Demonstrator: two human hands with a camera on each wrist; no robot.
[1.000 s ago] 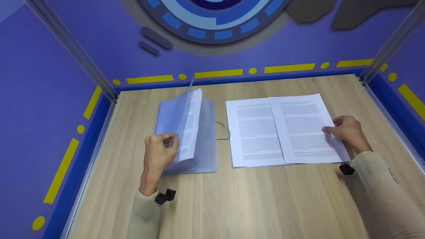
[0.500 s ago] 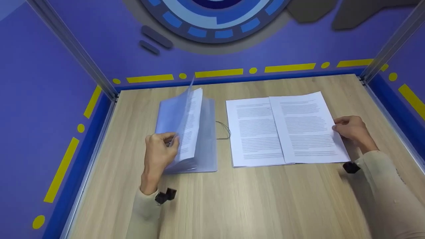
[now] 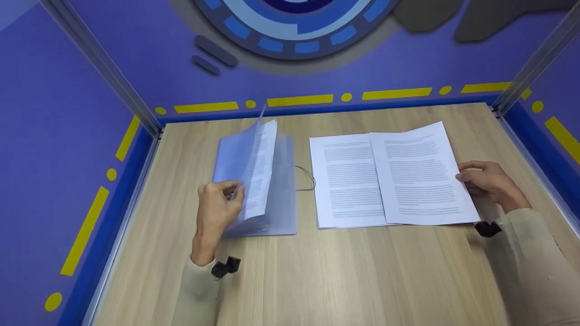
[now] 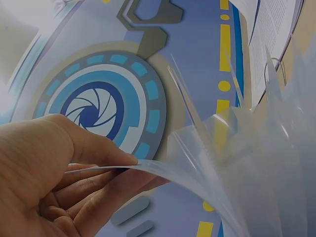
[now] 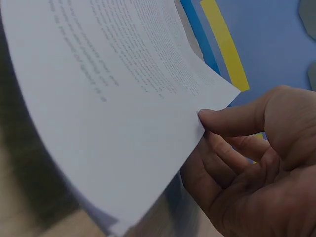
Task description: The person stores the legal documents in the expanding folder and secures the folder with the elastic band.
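On the left of the table lies an open clear sleeve folder (image 3: 283,181), its plastic pages fanned. My left hand (image 3: 217,206) pinches the edge of one raised plastic sleeve (image 4: 187,182) between thumb and fingers. A printed sheet (image 3: 258,185) shows behind that sleeve. To the right, my right hand (image 3: 491,181) pinches the right edge of a printed paper sheet (image 3: 419,181), thumb on top and fingers beneath. That sheet bends up along its right side. Its left edge overlaps another printed sheet (image 3: 349,181) lying flat beside the folder.
A thin cord loop (image 3: 310,176) sticks out from the folder's right edge toward the papers. Blue panels with yellow marks (image 3: 299,100) wall in the wooden table (image 3: 344,276) at the back and both sides.
My right hand has slid from over the sheet to its right edge, and that edge now lifts higher. My left hand stays put on the sleeve.
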